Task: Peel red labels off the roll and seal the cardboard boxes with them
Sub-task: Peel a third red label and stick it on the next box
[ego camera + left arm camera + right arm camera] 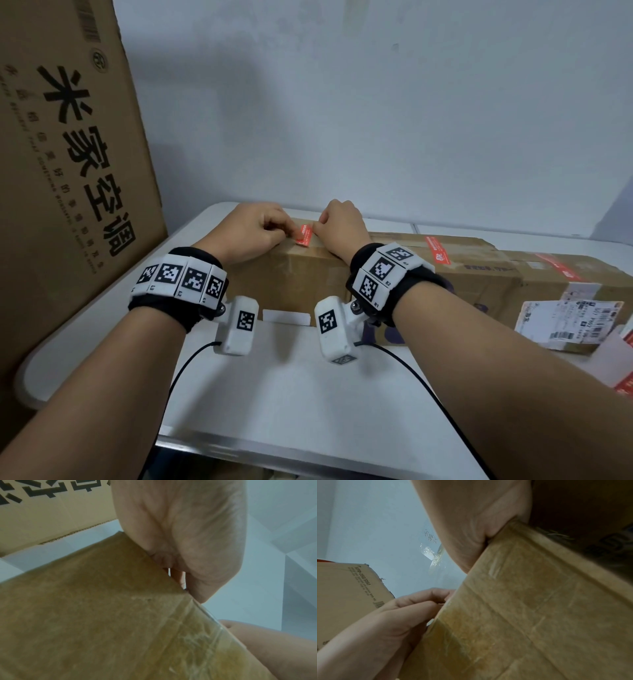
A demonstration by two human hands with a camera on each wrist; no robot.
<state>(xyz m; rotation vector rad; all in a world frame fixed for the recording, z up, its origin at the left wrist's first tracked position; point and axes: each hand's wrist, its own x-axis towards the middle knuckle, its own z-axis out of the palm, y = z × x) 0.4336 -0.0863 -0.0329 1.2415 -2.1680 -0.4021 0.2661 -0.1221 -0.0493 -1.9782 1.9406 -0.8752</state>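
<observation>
**Red label held over the box top by both hands**

Red label (304,235), a small rectangular sticker with white print, sits at the near top edge of the plain brown cardboard box (301,274) on the white bench (274,383). Left hand (247,233) comes in from the left with fingers curled, fingertips pinching the label's left end. Right hand (339,228) mirrors it, fingers curled, pinching the right end. Both wrists rest on the box's front top edge.

From the left wrist, the palm of the left hand (185,534) leans on the box's edge, with glossy clear tape (202,635) running down the cardboard; the label itself is out of sight there. From the right wrist, the heel of the right hand (471,520) presses the taped box edge, and the left hand's curled fingers (412,601) show at the box's rim.

To the right, a second brown box (479,274) lies just beside the first, a red label (434,249) stuck on its top, and a third box (561,284) carries another red strip (555,264) and a white shipping label (568,318). A tall printed cardboard carton (68,171) stands at the left against the wall.
</observation>
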